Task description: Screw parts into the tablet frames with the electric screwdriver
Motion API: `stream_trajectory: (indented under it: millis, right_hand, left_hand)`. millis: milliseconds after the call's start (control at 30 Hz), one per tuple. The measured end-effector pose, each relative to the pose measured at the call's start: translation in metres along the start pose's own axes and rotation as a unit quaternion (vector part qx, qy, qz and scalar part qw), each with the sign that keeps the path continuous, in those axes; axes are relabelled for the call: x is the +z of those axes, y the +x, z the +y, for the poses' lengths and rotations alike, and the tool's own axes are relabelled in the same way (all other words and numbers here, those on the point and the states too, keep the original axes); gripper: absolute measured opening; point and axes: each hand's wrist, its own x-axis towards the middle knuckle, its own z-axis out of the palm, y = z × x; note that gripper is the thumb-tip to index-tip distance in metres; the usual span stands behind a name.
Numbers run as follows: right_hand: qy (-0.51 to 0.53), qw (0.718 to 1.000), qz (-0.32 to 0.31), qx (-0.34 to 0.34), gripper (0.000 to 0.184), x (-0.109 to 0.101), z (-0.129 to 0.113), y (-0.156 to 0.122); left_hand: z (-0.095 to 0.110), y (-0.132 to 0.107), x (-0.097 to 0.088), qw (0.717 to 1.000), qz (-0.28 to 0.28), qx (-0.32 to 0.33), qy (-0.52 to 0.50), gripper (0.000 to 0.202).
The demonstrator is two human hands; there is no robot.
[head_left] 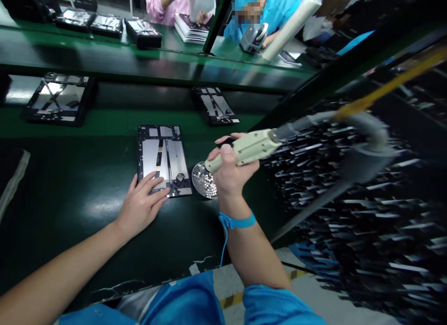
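My left hand (143, 206) rests with its fingers spread on the lower edge of an opened tablet (176, 157), which lies flat with its inside facing up. A small dark square part (179, 178) sits near the tablet's lower right corner, close to my fingertips. My right hand (232, 169) is wrapped round a pale green electric screwdriver (256, 145) with a grey cable end. The screwdriver's front end is over a round metal dish (204, 181) with many small holes or pieces, just right of the tablet. Its tip is hidden. A blue wrist strap (240, 221) circles my right wrist.
More opened tablets lie at the back left (57, 101) and back centre (214, 106) of the green bench (70, 185). Several black trays (143, 31) line the shelf beyond. A rack of dark strips (366, 213) stands at right. Two people work across the bench.
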Motion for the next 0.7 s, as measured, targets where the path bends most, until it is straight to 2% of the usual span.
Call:
stream_trajectory:
  millis: [133, 267, 467, 700]
  right_hand:
    - [0.051, 0.996, -0.065, 0.031, 0.022, 0.012, -0.027, -0.029]
    - [0.089, 0.983, -0.150, 0.062, 0.026, 0.019, -0.031, -0.055]
    - [0.147, 0.970, -0.176, 0.079, 0.030, 0.022, -0.026, -0.062]
    - [0.088, 0.976, -0.187, 0.074, 0.026, 0.020, -0.023, -0.066]
  left_hand:
    - [0.001, 0.001, -0.001, 1.000, -0.002, -0.004, -0.006, 0.023]
    - [0.001, 0.001, -0.003, 1.000, -0.003, -0.006, -0.006, 0.023]
    - [0.002, 0.001, -0.003, 1.000, -0.004, -0.005, -0.007, 0.023]
    - [0.002, 0.001, -0.002, 1.000, -0.004, -0.003, -0.003, 0.022]
